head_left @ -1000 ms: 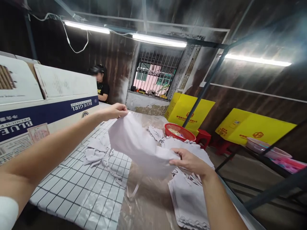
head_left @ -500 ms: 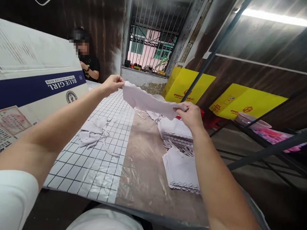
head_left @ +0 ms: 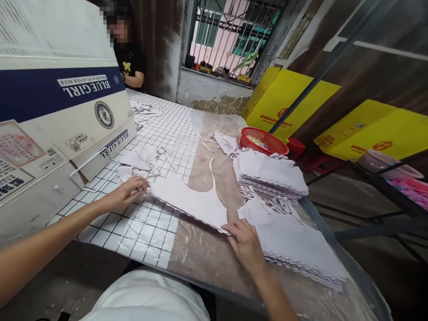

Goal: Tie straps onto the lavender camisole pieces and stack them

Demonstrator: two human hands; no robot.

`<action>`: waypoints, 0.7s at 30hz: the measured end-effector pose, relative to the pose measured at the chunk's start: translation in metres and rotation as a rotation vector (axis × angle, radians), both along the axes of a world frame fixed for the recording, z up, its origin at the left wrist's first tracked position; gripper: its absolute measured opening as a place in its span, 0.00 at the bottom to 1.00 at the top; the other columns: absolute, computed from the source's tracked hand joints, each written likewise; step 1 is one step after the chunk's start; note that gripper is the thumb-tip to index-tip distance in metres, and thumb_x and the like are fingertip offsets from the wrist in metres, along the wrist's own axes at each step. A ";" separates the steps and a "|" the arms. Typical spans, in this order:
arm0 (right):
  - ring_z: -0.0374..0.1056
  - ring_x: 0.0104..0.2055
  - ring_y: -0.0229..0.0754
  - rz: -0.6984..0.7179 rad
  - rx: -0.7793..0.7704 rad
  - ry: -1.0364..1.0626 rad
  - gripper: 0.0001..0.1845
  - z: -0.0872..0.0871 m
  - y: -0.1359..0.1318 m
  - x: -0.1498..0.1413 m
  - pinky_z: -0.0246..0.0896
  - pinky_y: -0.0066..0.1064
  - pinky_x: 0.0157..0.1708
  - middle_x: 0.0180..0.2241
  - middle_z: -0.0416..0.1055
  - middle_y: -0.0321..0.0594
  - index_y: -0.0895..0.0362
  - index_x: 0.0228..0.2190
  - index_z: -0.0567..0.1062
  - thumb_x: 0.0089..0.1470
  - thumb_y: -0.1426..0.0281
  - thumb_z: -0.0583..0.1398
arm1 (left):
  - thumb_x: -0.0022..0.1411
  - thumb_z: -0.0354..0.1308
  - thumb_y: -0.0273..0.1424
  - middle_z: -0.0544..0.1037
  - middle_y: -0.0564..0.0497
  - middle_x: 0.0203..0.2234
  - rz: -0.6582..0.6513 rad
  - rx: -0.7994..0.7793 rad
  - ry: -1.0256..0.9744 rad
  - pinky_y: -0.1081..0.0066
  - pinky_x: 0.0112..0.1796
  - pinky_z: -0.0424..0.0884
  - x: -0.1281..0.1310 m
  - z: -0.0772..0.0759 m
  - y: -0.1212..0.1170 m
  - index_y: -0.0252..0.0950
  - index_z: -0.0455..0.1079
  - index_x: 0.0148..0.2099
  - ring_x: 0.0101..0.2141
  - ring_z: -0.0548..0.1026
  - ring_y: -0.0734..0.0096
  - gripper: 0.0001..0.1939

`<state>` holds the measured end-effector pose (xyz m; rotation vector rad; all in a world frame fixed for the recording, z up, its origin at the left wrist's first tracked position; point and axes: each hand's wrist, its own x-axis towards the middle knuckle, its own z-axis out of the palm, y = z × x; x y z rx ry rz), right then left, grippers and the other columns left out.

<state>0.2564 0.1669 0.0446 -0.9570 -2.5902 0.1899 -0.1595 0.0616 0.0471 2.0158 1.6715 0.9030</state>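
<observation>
A pale lilac fabric piece with a wavy near edge and a curved cut-out lies stretched along the table. My left hand pinches its left corner, and my right hand pinches the right corner. A thin fabric strip rises from the cut-out's edge. Just right of my right hand is a stack of similar pieces with scalloped edges. Behind that sits another stack. Loose fabric scraps lie beyond my left hand.
A large beer carton stands at the left. A red basket sits behind the stacks. Yellow boxes and a dark metal frame are at the right. Across the table is another person.
Both hands have come down and nearer with the fabric piece, from held up in the air to the tabletop. The view has tilted and shifted, showing the red basket and more of the stacks.
</observation>
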 end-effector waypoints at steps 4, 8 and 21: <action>0.70 0.38 0.48 0.114 -0.187 -0.088 0.14 0.019 -0.014 0.018 0.62 0.38 0.36 0.32 0.75 0.43 0.51 0.35 0.79 0.56 0.77 0.56 | 0.69 0.47 0.33 0.74 0.44 0.46 -0.109 -0.095 0.115 0.62 0.48 0.70 0.004 0.014 -0.038 0.40 0.71 0.39 0.50 0.68 0.60 0.11; 0.71 0.37 0.48 0.154 -0.469 -0.146 0.10 0.035 -0.034 0.019 0.64 0.39 0.39 0.32 0.76 0.43 0.49 0.34 0.79 0.60 0.68 0.56 | 0.66 0.53 0.32 0.73 0.45 0.52 -0.249 -0.197 0.223 0.66 0.44 0.72 0.013 0.023 -0.059 0.42 0.72 0.40 0.50 0.69 0.59 0.07; 0.70 0.34 0.44 -0.484 -0.541 -0.138 0.16 0.035 0.091 -0.102 0.57 0.30 0.33 0.25 0.74 0.42 0.57 0.21 0.75 0.56 0.62 0.59 | 0.66 0.50 0.27 0.72 0.35 0.53 -0.382 0.170 0.231 0.56 0.53 0.71 0.175 -0.025 0.098 0.31 0.68 0.51 0.52 0.72 0.54 0.13</action>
